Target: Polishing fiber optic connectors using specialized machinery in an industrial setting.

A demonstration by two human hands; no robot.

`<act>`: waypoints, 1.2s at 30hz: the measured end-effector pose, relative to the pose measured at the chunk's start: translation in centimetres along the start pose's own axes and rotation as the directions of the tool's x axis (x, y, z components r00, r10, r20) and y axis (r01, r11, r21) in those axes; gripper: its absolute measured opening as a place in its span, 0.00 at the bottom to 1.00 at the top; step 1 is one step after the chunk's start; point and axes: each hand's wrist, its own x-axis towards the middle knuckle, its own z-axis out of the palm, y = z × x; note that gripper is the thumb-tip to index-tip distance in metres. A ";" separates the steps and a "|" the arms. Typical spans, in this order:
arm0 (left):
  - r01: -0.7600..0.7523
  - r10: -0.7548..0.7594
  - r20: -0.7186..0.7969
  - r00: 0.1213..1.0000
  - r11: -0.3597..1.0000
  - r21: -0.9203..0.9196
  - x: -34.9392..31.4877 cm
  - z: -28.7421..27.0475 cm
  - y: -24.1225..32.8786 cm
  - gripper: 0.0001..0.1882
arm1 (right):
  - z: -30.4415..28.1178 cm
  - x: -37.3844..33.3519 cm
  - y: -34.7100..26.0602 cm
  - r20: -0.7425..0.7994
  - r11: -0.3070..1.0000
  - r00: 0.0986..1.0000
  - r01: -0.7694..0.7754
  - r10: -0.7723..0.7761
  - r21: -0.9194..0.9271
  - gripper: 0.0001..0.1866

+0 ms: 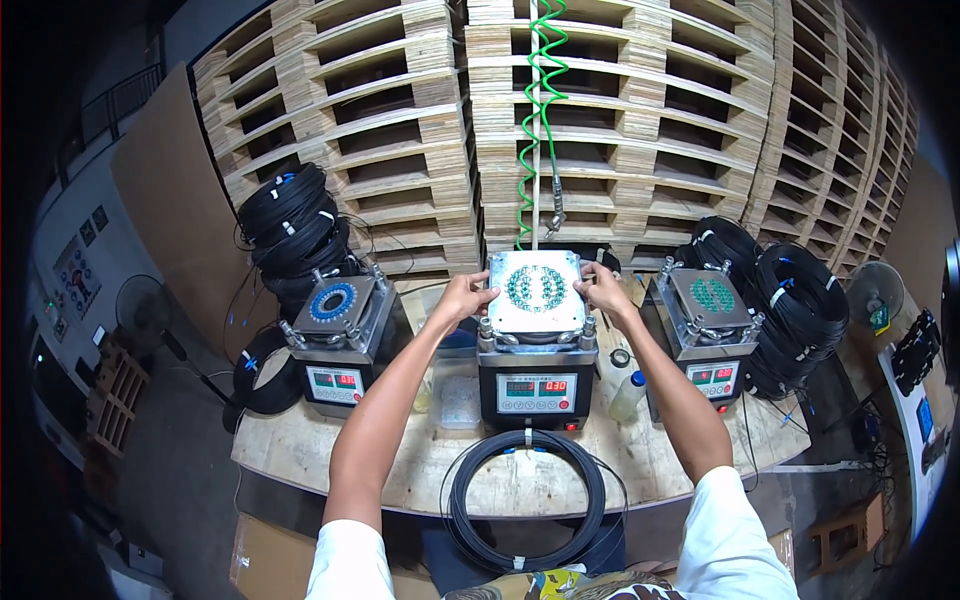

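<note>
A bright square plate [537,320] lies between the two hands, over the top of the middle machine [489,385], its left and right edges meeting the fingers; whether it rests fully on the machine I cannot tell. The left hand [466,299] and right hand [604,290] are partly curled, thumb and forefinger only slightly apart, and hold the plate by its opposite sides. Its smooth, glaring metallic face carries a round pattern of small green pieces [514,290].

The machine has a black boxy body, metal corner posts and a lit front panel. Beside it stand a left machine [340,345], topped with a blue ring [333,301], and a right machine [705,335], topped with a green round pattern [712,295]. A clear tray [461,408] and a blue-capped bottle [627,398] sit on the pale wooden tabletop [400,462]. A glossy black cable coil [461,503] lies at the front edge. Behind, rough slatted pallets [640,135] rise in stacks, with a spiral green hose [527,165] hanging before them.
</note>
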 end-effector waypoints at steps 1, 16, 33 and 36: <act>-0.004 0.004 0.008 1.000 1.000 0.001 0.4 0.5 -0.3 0.36 | -0.4 0.7 1.4 -0.009 1.000 1.000 -0.002 0.002 -0.001 0.16; -0.028 0.048 -0.069 0.996 0.965 0.261 0.4 3.3 -0.6 0.31 | -2.7 3.0 9.2 -0.002 0.988 0.997 0.082 -0.083 -0.134 0.17; 0.140 0.004 -0.212 0.977 0.740 0.658 -27.7 7.6 -17.9 0.33 | 3.3 -26.0 11.3 0.215 0.891 0.907 -0.269 0.362 -0.365 0.23; 0.288 -0.217 -0.191 0.957 0.648 0.705 -26.6 9.4 -16.8 0.34 | 5.7 -27.1 11.4 0.213 0.721 0.895 -0.154 0.391 -0.676 0.34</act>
